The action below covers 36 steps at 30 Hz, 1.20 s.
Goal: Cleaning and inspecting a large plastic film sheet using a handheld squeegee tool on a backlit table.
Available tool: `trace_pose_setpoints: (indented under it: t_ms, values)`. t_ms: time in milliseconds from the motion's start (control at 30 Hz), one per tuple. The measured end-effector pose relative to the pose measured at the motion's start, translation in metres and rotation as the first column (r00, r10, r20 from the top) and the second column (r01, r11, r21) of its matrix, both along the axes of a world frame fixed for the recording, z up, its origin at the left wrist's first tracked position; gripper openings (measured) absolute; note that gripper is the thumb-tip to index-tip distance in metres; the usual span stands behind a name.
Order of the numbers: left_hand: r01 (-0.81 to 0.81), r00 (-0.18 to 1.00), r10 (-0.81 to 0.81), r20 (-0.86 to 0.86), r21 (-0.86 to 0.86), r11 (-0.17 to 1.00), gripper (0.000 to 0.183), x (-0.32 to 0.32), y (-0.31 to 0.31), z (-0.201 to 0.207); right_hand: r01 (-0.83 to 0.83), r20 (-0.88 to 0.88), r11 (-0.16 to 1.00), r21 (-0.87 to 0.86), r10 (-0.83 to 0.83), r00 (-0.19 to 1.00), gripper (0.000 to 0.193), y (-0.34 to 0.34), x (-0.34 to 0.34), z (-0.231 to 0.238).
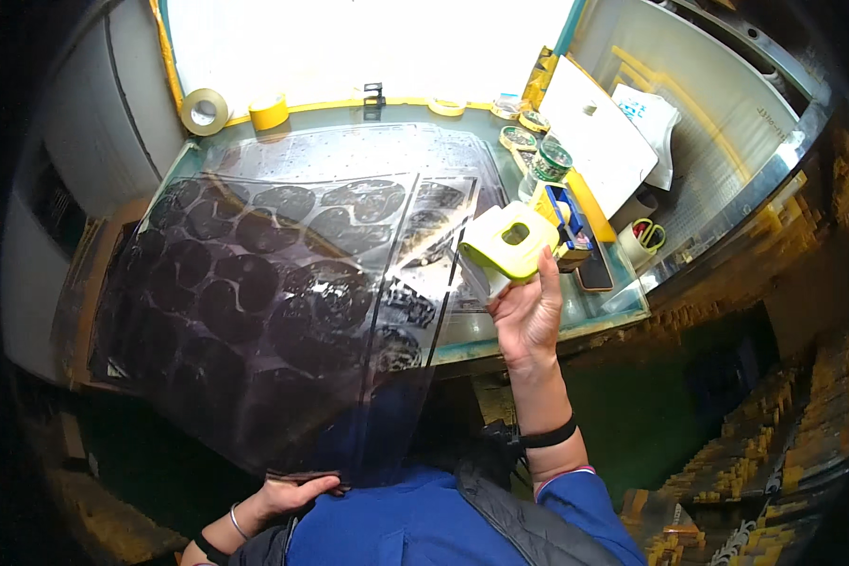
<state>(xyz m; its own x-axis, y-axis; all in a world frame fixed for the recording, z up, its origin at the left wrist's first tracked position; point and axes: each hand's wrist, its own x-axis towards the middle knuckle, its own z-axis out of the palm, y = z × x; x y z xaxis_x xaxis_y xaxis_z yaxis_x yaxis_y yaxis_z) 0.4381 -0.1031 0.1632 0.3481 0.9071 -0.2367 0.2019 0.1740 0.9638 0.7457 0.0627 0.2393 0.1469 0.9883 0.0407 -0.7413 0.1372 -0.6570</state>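
Film sheet (245,292), dark, oval-patterned, quantity one: extends from the table (604,321) toward my body. My left hand (297,492) is clamped on its near edge. My right hand (526,321), well apart, grips one lime-green-and-white handled item (511,241). Containers: one cup (634,249), table's right side, containing green-handled scissors (651,236). Tape rolls (270,115) at far left: two.

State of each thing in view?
Dark film sheet: overhanging near side of table, gripped by left hand
Green-and-white gadget: held up in right hand
Scissors: in cup, handles up
Beige tape roll: on edge
Thin yellow tape roll: lying flat
Back panel: bright white
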Motion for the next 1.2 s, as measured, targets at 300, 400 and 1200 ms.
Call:
trace_pose_setpoints:
  t_ms: [300, 400, 1200]
  values:
    - [-0.006, 0.987, -0.016, -0.160, -0.136, 0.991, 0.018, -0.018, -0.017, -0.018, 0.070, -0.070, 0.997, -0.026, -0.071, 0.995, 0.061, 0.030, 0.008, 0.002]
    - [-0.016, 0.986, -0.024, -0.168, -0.232, 0.973, 0.020, -0.020, -0.020, -0.024, 0.067, -0.134, 0.997, -0.022, -0.070, 0.989, 0.062, 0.040, 0.010, 0.001]
    - [0.002, 0.982, -0.051, -0.183, -0.258, 0.966, 0.016, -0.022, -0.020, -0.013, 0.135, -0.059, 0.990, 0.034, -0.133, 0.989, 0.052, 0.046, 0.007, 0.002]
